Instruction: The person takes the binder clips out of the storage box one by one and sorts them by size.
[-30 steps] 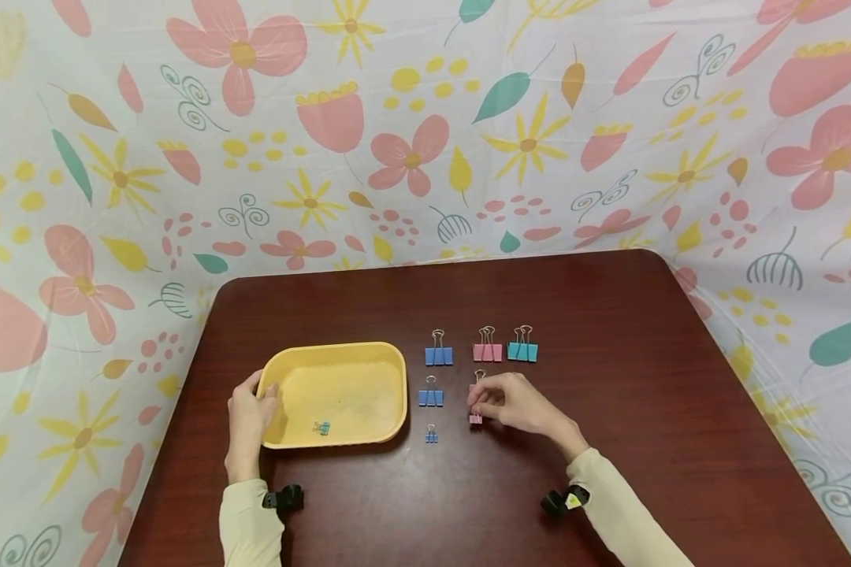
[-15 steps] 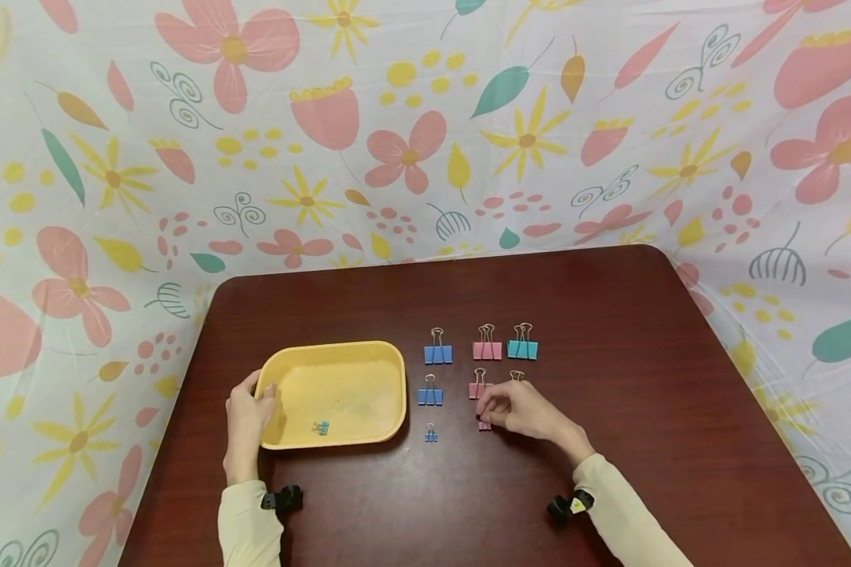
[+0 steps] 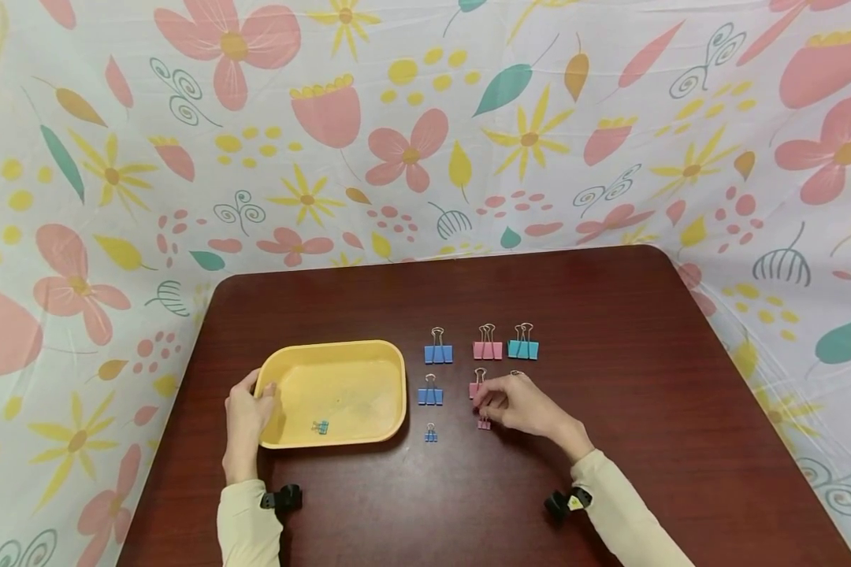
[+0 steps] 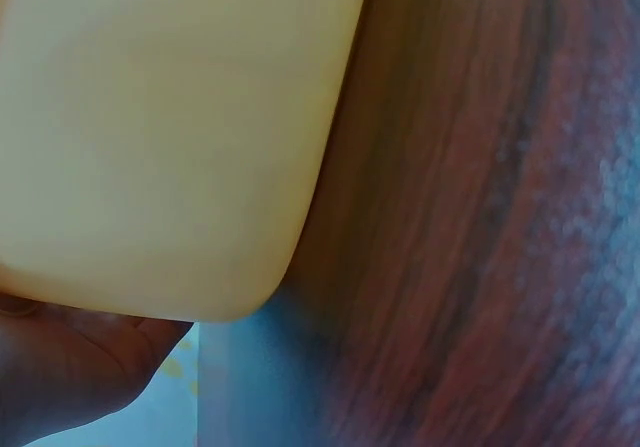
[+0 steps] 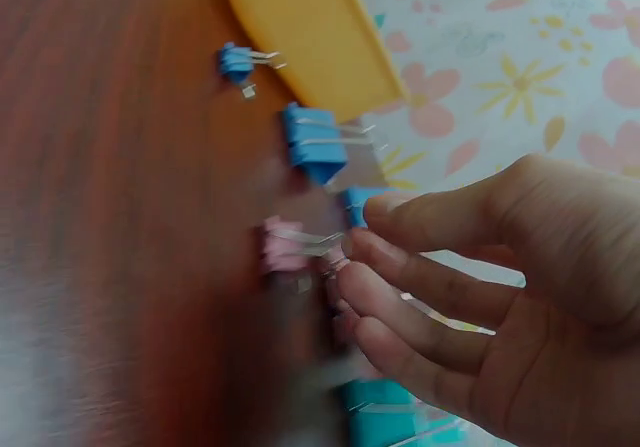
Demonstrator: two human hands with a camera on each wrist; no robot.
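Observation:
My left hand (image 3: 247, 417) grips the left end of a yellow plastic tray (image 3: 390, 429), thumb inside the rim; the left wrist view shows the tray's wall (image 4: 170, 167) close up. In the tray lies a small teal binder clip (image 3: 321, 427). My right hand (image 3: 521, 405) is over a small pink binder clip (image 3: 484, 424), which rests on the table. In the right wrist view, my thumb and fingertips are right by the wire handles of this pink clip (image 5: 285, 247), slightly parted. A medium pink binder clip (image 3: 474, 390) is partly hidden behind the hand.
Blue binder clips of three sizes, large (image 3: 438, 353), medium (image 3: 430, 396) and small (image 3: 431, 435), form a column right of the tray. Behind my right hand stand a large pink clip (image 3: 488, 350) and a large teal clip (image 3: 523, 349). Only wire handles (image 3: 516, 373) show of another clip.
The small pink clip shifted slightly right and nearer, then stayed put. My right fingertips have since moved a little left and away from it. The left hand and tray stay in place.

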